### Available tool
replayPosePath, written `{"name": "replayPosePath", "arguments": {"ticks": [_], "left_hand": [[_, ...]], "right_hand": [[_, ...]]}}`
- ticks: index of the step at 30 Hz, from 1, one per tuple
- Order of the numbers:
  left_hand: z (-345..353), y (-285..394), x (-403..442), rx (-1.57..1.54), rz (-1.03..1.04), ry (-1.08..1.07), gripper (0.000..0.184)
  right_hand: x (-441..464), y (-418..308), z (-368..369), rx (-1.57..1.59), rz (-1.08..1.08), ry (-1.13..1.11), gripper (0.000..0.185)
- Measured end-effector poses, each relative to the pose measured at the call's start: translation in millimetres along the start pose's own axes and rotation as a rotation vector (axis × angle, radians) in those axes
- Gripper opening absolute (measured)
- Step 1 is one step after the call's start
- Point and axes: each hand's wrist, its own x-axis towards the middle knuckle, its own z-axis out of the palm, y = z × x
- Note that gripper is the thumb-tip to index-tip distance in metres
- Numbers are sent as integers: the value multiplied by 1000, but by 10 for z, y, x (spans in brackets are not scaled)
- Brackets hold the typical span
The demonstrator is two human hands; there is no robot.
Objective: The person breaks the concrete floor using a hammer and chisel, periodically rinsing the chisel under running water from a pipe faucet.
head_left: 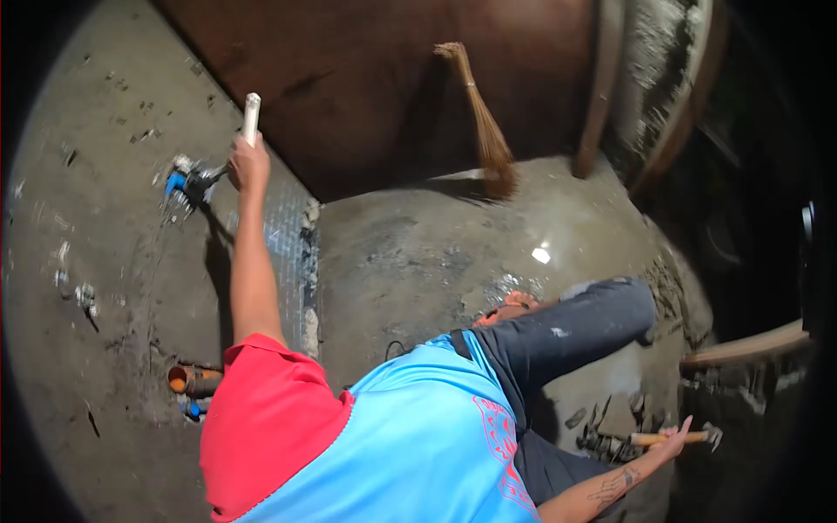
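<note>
My left hand [250,164] is closed around a white cylindrical stick [252,120], whose lower end I cannot make out. It is beside a blue pipe fitting [177,181] set in a chipped hole in the grey wall [113,227]. At the lower right, my right hand [668,444] grips a hammer [649,439] by its wooden handle, one finger stretched out. The hammer's metal head [714,437] points to the right.
A stick broom [486,122] leans against a brown board [375,78]. An orange pipe end [179,383] and a blue one [193,407] stick out of the wall. Rubble [615,427] lies near my right hand. The concrete floor [392,253] looks wet.
</note>
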Motion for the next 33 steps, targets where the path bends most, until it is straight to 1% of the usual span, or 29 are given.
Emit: {"name": "replayPosePath", "arguments": {"ticks": [1,2,3,4,6,7,9,10,12,13,14,16,18,20,21,22,24,26,27,28,30,32,33], "left_hand": [[-121,-191,213,83,25,158,38],[-61,-519,491,126,54,219,40],[-82,-734,684,126,51,209,40],[6,-1029,917,73,96,168,43],[-61,-1175,1146,-1,-1,8,50],[-96,-1207,1157,16,-2,-8,50],[-202,-1240,1064,-136,-55,-392,55],[-222,-1260,974,-132,-60,-398,55],[-284,-1256,743,49,-17,-131,57],[-389,-1221,586,55,-47,-77,55],[-468,-1190,455,54,-46,-78,55],[-629,-1099,257,115,-115,124,51],[-539,-741,-122,110,-344,224,52],[-166,-328,-666,-132,-253,30,48],[354,-392,-884,-324,-55,-85,44],[729,-292,-1097,-353,67,-136,45],[1237,-5,-1178,-758,-534,-709,44],[1440,198,-943,-1029,-1000,-870,42],[1730,96,-727,-1302,-1265,-983,38],[2082,-85,-536,-1402,-1339,-1087,32],[1912,62,-368,-1251,-1365,-872,26],[2122,-158,-154,-1342,-1375,-890,24],[2057,-233,-95,-1328,-1438,-1026,25]], "right_hand": [[27,65,116,-60,14,-4,53],[50,124,228,-120,25,-1,53],[1,184,343,-149,15,-13,51],[40,251,413,-162,17,-31,51],[121,396,502,-253,65,-64,46],[108,489,550,-288,74,-122,43],[79,521,555,-331,96,-118,42],[84,527,572,-353,115,-120,42],[133,521,554,-381,113,-119,45],[159,513,545,-357,123,-90,42],[178,513,535,-330,136,-63,41],[285,520,505,-304,149,-66,43],[270,534,405,-284,161,-54,47],[126,494,422,-277,118,-89,50],[96,490,409,-268,120,-75,50],[100,490,352,-272,117,-62,50],[124,497,316,-248,128,-87,48],[-9,450,292,-235,125,-102,47],[33,472,231,-244,127,-103,48],[46,479,166,-253,128,-103,48],[-85,454,132,-253,127,-66,49],[-125,427,52,-263,127,-31,50],[-109,437,13,-248,129,-38,51]]}}
